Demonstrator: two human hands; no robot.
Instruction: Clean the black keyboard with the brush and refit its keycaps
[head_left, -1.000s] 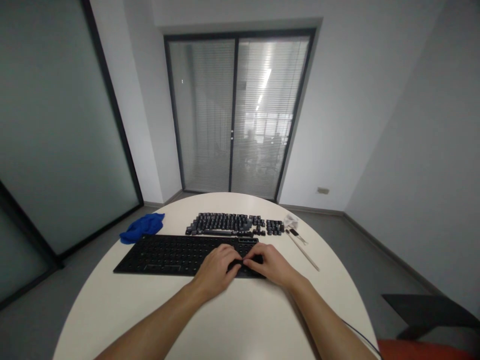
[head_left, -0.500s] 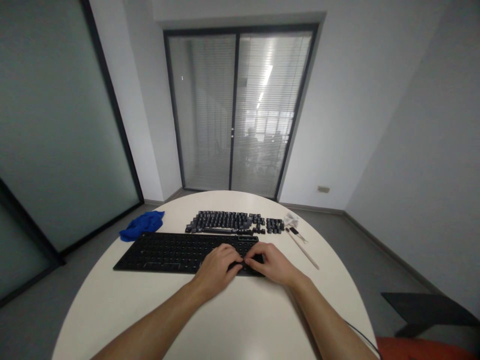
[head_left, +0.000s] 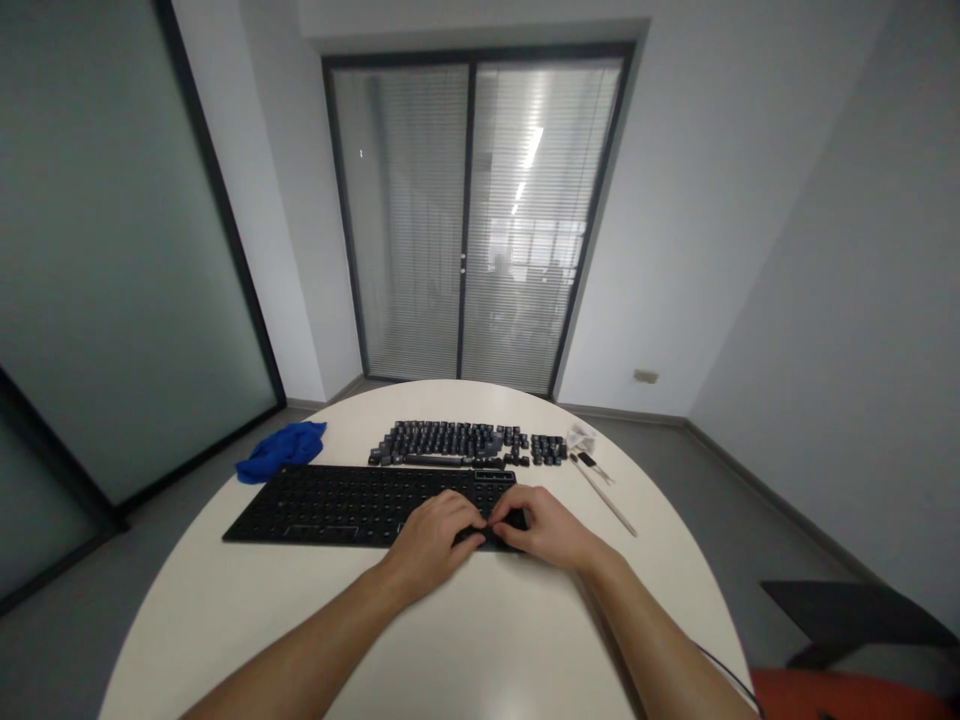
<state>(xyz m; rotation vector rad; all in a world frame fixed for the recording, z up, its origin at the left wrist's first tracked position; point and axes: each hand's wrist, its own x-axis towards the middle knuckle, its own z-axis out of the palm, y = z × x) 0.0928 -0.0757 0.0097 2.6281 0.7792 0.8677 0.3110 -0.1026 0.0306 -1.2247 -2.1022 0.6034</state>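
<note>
A black keyboard base [head_left: 330, 500], its keycaps off, lies across the table in front of me. My left hand [head_left: 435, 532] rests over its right part, fingers bent and drawn in towards the thumb. Facing it, my right hand [head_left: 546, 527] curls thumb and forefinger into a pinch at the right end of the base. The fingertips of both hands almost meet there. Whatever lies between them is too small to make out. Behind the base, loose dark keycaps [head_left: 442, 440] are laid out in rows in keyboard order.
On the white round table [head_left: 420, 640], a blue cloth [head_left: 281, 452] lies bunched at the left. At the right are a thin pale stick [head_left: 611, 505], a small black-ended tool [head_left: 591, 462] and a crumpled clear wrapper [head_left: 580, 437]. A cable [head_left: 724, 665] runs by my right forearm.
My right thumb and forefinger have shifted slightly at the keyboard base. The left hand stays nearly in place, and the whole view has drifted a little.
</note>
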